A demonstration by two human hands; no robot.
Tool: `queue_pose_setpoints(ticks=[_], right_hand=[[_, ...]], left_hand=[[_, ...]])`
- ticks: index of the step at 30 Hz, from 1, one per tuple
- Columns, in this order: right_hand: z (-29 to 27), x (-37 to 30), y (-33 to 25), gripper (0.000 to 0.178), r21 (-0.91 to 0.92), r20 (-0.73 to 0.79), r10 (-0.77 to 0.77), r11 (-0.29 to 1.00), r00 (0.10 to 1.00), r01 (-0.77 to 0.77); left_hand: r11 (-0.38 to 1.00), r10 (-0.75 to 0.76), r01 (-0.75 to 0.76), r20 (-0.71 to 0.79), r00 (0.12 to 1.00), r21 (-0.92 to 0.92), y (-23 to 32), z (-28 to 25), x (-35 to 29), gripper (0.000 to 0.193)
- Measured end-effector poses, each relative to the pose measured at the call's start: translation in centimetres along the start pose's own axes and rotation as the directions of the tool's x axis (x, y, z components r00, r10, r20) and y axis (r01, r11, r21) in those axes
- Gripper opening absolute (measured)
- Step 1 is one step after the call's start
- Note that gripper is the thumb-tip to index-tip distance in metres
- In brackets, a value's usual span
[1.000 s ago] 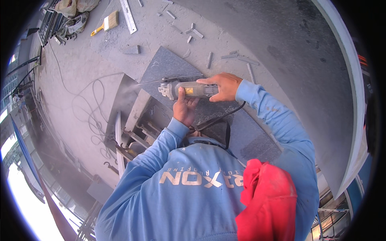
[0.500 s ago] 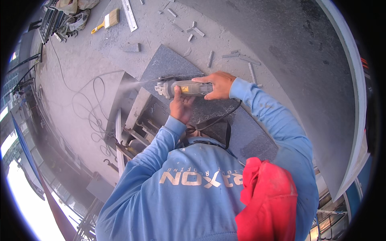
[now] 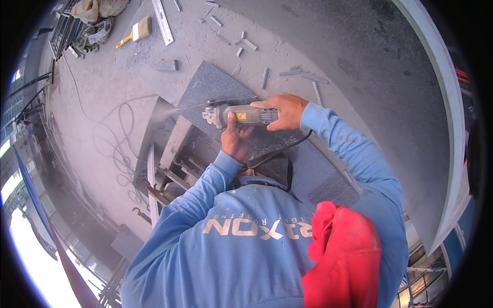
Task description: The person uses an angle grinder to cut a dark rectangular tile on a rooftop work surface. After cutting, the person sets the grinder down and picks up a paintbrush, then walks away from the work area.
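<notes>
The grinder [image 3: 244,115] lies across the middle of the view, its head toward nine o'clock and its rear toward three, over a grey stone slab [image 3: 215,77]. It looks stiff and fairly heavy for its size, with the weight probably toward the metal head, and it likely trembles and pulls when running. Fine dust could make its casing slippery. The left hand [image 3: 236,141] grips the barrel from six o'clock, thumb laid over the casing; the right hand [image 3: 288,112] is wrapped around the rear at three o'clock. Both are sound places to hold, well behind the disc, whose contact with the slab cannot be made out clearly.

A thin line crosses the slab beside the grinder's head, and a plume of dust [image 3: 165,112] streams out toward nine o'clock. The slab should be rigid but brittle, best supported under its broad face rather than lifted by a corner. The black cord [image 3: 287,147] bends away at five o'clock.

Farther out, narrow stone strips [image 3: 265,78] lie toward one o'clock, and a brush [image 3: 139,29] and a ruler [image 3: 162,21] between ten and eleven.
</notes>
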State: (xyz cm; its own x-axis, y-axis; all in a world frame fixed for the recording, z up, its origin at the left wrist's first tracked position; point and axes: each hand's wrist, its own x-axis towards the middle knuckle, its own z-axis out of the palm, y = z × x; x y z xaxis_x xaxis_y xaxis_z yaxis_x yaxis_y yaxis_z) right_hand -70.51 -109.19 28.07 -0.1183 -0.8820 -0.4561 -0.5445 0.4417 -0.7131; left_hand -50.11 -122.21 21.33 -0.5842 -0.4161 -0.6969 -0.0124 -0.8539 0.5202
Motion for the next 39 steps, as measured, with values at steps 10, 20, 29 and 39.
queue_pose_setpoints(ticks=[10, 20, 29, 39], right_hand=[[0.0, 0.6, 0.2, 0.081, 0.016, 0.01, -0.005, 1.0, 1.0, 0.005], [1.3, 2.9, 0.4, 0.08, -0.01, -0.019, -0.061, 0.998, 0.998, 0.061], [0.1, 0.3, 0.7, 0.081, 0.021, -0.034, -0.044, 0.999, 0.998, 0.045], [-0.9, -0.1, 0.1, 0.08, 0.06, 0.028, 0.03, 0.998, 0.999, -0.032]], left_hand=[[1.0, 0.0, 0.0, -0.013, 1.0, 0.0, 0.2, 0.2, 0.2, 0.06], [1.0, 0.031, -0.03, -0.036, 0.999, 0.005, 0.7, -1.9, 1.6, 0.07], [1.0, -0.021, 0.021, -0.044, 0.999, -0.002, 0.2, 0.7, -0.1, 0.068], [1.0, -0.026, 0.026, 0.009, 1.0, -0.017, 0.2, 0.8, 0.1, 0.061]])
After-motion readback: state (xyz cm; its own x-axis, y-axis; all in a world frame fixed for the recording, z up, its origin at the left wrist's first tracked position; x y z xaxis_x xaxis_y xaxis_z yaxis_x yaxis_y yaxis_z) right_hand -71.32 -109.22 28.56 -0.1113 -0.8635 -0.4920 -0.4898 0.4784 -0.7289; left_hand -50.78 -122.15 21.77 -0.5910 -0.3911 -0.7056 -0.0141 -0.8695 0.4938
